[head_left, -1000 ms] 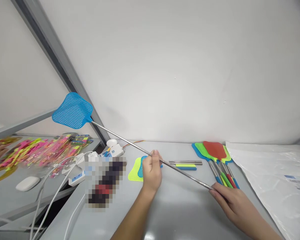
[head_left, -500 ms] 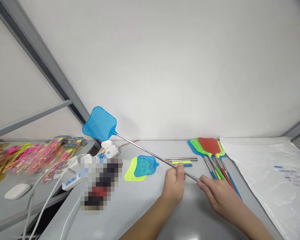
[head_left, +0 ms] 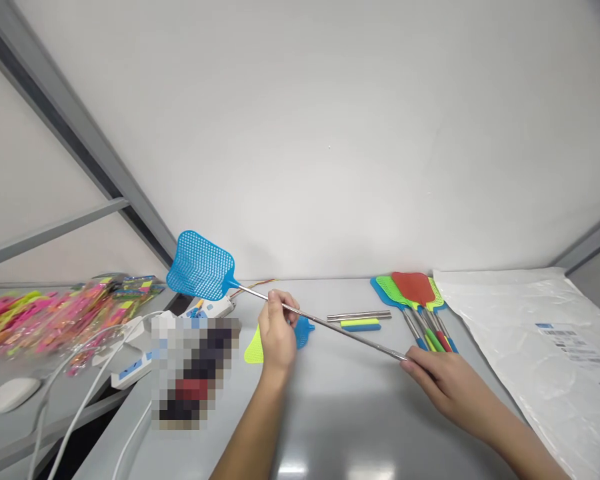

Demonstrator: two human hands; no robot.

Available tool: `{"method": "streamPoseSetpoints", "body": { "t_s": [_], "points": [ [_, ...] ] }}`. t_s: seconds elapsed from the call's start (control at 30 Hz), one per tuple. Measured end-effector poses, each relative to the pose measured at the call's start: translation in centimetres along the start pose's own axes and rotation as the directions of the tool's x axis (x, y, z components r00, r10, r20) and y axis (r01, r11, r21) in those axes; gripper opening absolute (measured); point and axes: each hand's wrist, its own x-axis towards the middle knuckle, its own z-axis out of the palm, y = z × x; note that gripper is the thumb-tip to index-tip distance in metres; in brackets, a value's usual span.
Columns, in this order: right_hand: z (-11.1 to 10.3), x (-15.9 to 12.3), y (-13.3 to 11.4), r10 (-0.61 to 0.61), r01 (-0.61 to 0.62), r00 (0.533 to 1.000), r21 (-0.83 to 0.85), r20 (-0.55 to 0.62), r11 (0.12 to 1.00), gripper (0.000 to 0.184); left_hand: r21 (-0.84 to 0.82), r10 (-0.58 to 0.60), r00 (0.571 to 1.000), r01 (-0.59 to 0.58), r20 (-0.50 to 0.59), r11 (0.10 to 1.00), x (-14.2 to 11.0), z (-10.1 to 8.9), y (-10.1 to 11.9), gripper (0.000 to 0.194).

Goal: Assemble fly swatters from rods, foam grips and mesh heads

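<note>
A fly swatter (head_left: 203, 265) with a blue mesh head and a long, extended metal rod is held slantwise above the table, its head up at the left. My left hand (head_left: 279, 330) is closed round the rod not far from the head. At the rod's lower right end my right hand (head_left: 443, 380) is closed, and it hides whatever handle is there. Behind my left hand lie a blue mesh swatter head (head_left: 304, 332) and a yellow-green swatter head (head_left: 253, 348), both partly covered. Metal rods (head_left: 359, 316) lie beside a yellow grip (head_left: 360, 323) and a blue grip (head_left: 363, 328).
Several swatters (head_left: 414, 288) with coloured heads lie stacked at the right, near a white plastic mailing bag (head_left: 510, 333). Power strips (head_left: 133, 370) and white cables crowd the left table edge. Bagged pink and yellow items (head_left: 75, 313) lie on the neighbouring table. A blurred-out object (head_left: 200, 373) lies at left.
My left hand has slid up the rod toward the blue head, now covering part of the loose heads. My right hand stays at the rod's lower end. The swatter head sits slightly lower.
</note>
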Motion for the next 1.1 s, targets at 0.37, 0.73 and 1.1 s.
{"method": "streamPoseSetpoints", "body": {
  "t_s": [0.37,0.73,1.1],
  "points": [
    [1.4,1.9,-2.9,-0.014,0.014,1.000,0.045,-0.003,0.999,0.032,0.056,-0.055,0.897,0.034,0.439,0.998,-5.8,4.2,-1.7,0.048],
    [0.0,0.1,-1.8,0.109,-0.115,0.993,0.131,0.050,0.985,0.037,-0.502,-0.176,0.966,0.249,0.189,0.828,-1.6,2.4,-0.7,0.050],
    [0.3,2.7,-5.8,0.123,-0.118,0.992,0.167,-0.022,0.979,0.037,-0.124,-0.192,0.965,0.216,0.177,0.969,-5.2,4.3,-1.2,0.038]
  ]
}}
